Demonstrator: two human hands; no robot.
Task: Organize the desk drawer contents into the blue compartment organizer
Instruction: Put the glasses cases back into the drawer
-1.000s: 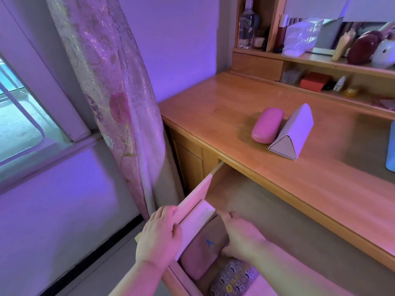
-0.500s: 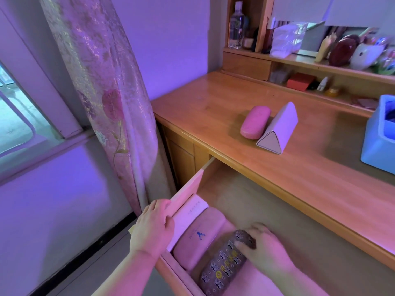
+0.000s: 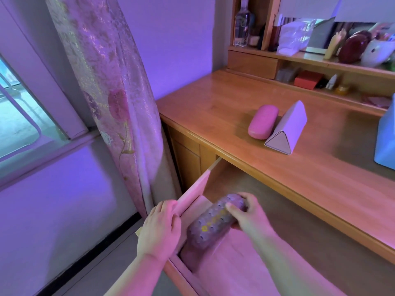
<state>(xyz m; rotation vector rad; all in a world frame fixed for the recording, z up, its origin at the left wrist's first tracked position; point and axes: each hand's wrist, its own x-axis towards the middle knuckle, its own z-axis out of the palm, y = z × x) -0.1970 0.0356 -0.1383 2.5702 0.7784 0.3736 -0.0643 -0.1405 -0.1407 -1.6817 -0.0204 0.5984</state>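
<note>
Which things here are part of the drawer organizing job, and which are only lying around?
Part of the job:
- patterned case, held by right hand
- open drawer, left hand on its side
- blue organizer at the desk's right edge

Only lying around:
- pink case
- triangular case
- curtain
- bottle

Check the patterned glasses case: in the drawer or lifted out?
Lifted. The right hand grips the patterned case, tilted above the open drawer; the left hand holds the drawer's side.
</note>
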